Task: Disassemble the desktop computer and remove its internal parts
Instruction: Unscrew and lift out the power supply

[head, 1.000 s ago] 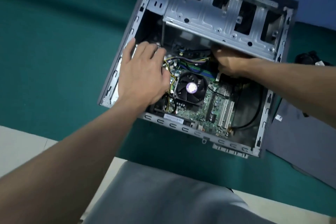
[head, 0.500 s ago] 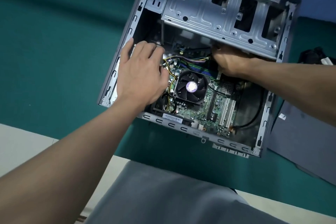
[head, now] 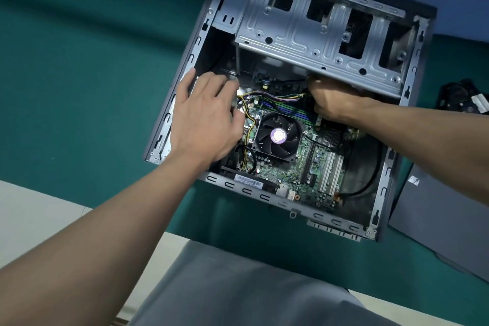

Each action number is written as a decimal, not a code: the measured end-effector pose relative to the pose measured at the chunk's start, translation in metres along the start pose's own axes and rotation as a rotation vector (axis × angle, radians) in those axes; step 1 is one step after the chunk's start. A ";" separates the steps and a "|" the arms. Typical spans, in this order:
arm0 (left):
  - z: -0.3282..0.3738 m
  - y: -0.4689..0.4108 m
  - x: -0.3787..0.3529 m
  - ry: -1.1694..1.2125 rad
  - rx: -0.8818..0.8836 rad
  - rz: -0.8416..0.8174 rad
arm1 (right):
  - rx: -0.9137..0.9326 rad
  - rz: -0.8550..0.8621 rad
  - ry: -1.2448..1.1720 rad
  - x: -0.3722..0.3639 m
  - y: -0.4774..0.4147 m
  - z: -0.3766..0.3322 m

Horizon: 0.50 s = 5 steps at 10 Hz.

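Note:
The open desktop case [head: 182,103] lies on its side on a green mat. Inside is the motherboard [head: 315,164] with a black CPU fan [head: 276,136] at its middle. My left hand [head: 203,119] rests flat over the board's left edge, its fingers straight and reaching toward the empty bay. My right hand [head: 328,100] is curled into a fist just under the silver drive cage [head: 315,34]. A yellow and purple wire bundle [head: 272,94] runs into that fist, which grips the bundle's connector end. The cage hides the fingertips.
A dark side panel [head: 444,209] lies on the mat to the right of the case. A black part [head: 465,98] sits at the far right edge. White PCI slots [head: 330,172] and a black cable [head: 367,180] occupy the case's right side. My grey-clad knee [head: 238,286] is below.
Both hands stay where they were. The right fist sits a little tighter under the drive cage, and the view has shifted slightly.

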<state>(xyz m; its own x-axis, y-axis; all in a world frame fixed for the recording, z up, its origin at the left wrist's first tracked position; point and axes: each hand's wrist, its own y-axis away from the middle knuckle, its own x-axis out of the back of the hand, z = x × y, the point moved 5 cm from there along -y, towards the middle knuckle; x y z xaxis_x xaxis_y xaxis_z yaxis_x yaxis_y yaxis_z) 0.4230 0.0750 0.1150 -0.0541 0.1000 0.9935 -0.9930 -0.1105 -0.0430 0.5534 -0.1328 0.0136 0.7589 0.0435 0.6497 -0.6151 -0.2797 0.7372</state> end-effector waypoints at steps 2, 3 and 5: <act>-0.001 -0.001 -0.002 0.001 0.011 0.006 | 0.043 0.038 -0.024 0.013 -0.010 0.001; 0.000 -0.001 -0.001 0.000 0.009 -0.002 | 0.150 0.129 0.030 0.015 -0.002 -0.008; -0.001 0.000 -0.002 0.002 0.013 -0.010 | 0.215 0.145 0.057 0.017 -0.006 -0.008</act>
<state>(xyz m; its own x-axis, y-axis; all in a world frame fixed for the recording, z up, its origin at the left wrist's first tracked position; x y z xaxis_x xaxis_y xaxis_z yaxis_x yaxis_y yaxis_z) 0.4233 0.0756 0.1133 -0.0444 0.1028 0.9937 -0.9920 -0.1225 -0.0316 0.5684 -0.1225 0.0217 0.6489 0.0400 0.7598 -0.6526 -0.4841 0.5828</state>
